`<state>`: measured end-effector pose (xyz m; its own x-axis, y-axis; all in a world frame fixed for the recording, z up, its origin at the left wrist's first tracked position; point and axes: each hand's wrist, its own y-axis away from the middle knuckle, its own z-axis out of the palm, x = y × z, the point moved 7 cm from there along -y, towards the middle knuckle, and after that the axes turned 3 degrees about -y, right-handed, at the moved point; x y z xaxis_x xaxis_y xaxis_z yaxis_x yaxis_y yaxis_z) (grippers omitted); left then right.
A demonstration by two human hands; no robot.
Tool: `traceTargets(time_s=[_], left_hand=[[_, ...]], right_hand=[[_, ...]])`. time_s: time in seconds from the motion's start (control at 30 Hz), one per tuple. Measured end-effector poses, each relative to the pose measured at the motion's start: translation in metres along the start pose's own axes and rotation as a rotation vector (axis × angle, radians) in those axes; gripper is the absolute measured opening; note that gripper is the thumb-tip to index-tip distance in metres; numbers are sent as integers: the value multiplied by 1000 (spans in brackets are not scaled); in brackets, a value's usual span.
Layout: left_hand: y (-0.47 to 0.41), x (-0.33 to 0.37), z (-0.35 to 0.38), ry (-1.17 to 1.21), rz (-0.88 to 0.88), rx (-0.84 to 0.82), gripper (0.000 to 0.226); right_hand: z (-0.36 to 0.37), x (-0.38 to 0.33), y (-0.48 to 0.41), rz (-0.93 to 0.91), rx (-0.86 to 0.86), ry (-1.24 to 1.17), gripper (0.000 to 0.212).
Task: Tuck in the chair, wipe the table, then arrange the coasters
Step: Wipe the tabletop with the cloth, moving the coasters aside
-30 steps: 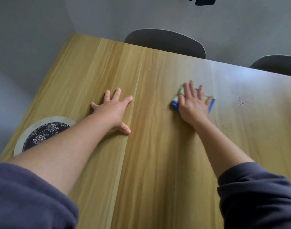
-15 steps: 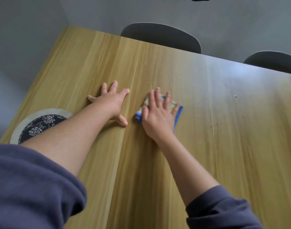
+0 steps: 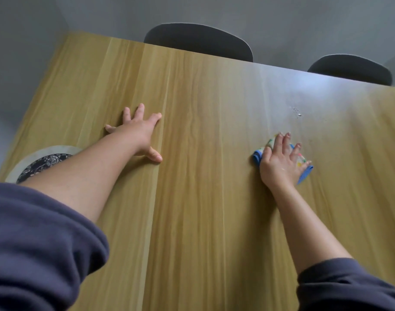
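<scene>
My left grip (image 3: 138, 133): flat on tabletop (image 3: 203, 97), fingers spread, holding nothing. My right grip (image 3: 279, 162): fingers straight, pressing 1 folded cloth (image 3: 257, 156) flat, right of centre; blue edge, multicoloured print. 1 round coaster (image 3: 35, 160), pale rim, dark floral centre, near left edge, partly under my forearm. 2 dark curved seat backs at far edge: middle chair (image 3: 198, 40), far-right chair (image 3: 351, 69). Tabletop smooth, wood-grain.

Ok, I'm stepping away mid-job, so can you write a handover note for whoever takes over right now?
Left grip: open, flat on the table.
Right grip: open, pressing the cloth onto the table's right side.
Done: chairs look tucked at the far edge; wiping under way.
One floral coaster lies near left, partly under the forearm.
Left: wipe the specks beyond the cloth, then arrange coasters.
</scene>
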<state>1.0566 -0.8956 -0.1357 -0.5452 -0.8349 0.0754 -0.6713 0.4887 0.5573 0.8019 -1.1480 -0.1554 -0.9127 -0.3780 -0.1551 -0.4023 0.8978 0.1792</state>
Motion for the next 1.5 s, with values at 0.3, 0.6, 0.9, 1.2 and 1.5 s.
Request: traceTargets(time_s=[0.3,0.6,0.9,1.2,1.5], left_hand=[[10,-1,-1,37,-40,75,113],[38,-8,6,54,-28,261,85],[131,18,63,-104,256,77,110],[181,8,128,-183,122,-134,135],[187,9,122,-158,114,-100,136]], right_hand=[[47,-144,137,-550,-37,-9,62],[31,-45,107,-379,-5,26,60],[20,-4,90,-165,-31,2,58],[17,-4,93,-154,-62,4,58],[45,-60,210,-384,-48,12,62]])
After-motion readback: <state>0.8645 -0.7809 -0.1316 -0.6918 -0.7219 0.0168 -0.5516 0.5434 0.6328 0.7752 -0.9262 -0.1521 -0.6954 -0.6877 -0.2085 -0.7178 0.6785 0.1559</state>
